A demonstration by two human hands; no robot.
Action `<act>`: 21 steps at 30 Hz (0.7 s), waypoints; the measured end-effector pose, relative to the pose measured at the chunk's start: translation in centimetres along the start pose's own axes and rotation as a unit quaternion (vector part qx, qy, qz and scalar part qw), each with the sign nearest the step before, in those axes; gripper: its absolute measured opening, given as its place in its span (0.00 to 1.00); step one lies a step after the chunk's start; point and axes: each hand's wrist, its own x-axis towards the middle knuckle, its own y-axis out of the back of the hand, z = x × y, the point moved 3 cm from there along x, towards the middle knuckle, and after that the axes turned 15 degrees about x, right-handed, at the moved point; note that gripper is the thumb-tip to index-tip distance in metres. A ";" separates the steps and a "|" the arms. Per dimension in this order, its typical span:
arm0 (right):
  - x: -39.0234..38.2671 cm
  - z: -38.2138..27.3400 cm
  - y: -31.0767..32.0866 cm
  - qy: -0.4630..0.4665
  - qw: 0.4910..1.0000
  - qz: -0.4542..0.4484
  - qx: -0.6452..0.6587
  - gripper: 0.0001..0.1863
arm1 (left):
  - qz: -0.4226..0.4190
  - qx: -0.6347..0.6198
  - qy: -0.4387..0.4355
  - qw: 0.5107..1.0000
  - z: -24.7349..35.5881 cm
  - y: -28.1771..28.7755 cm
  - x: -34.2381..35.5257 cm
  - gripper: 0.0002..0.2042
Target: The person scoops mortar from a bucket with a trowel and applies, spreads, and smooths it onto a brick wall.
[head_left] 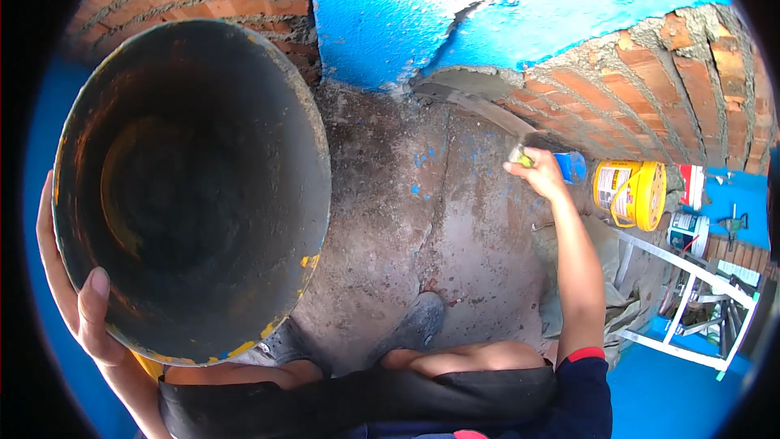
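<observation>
My left hand (93, 317) grips the rim of a large round bucket (203, 195) at the left, thumb over the edge and fingers around its outside. Dark grey inside, the bucket has yellow smears on its rim and its mouth faces me. Farther off to the right, my right hand (538, 172) is closed around the yellow-green handle of a trowel (522, 156). A long, flat grey strip (496, 116), which seems to be its blade, runs from there along the foot of the brick wall, beside a patch of grey mortar (471, 81).
Exposed brick (617, 89) and cracked blue plaster (382, 16) form the wall ahead. A blue container (571, 167), a yellow bucket (630, 195) and a white tub (687, 232) stand at the right. Nearer are a metal ladder-like frame (686, 297) and crumpled sheeting (589, 264) on the stained floor (487, 252).
</observation>
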 end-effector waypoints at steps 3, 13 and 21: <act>-2.5 0.7 0.5 0.010 1.000 0.019 -0.002 0.16 | -0.035 0.040 0.033 0.998 0.5 2.4 -0.2 0.45; -14.0 -16.8 -2.3 0.314 0.920 0.146 -0.185 0.11 | 0.012 -0.057 0.059 0.997 5.5 -2.5 -0.2 0.47; -6.5 -29.9 -20.4 0.453 0.789 -0.045 -0.412 0.12 | -0.087 0.009 -0.035 0.996 5.5 -1.7 -0.4 0.49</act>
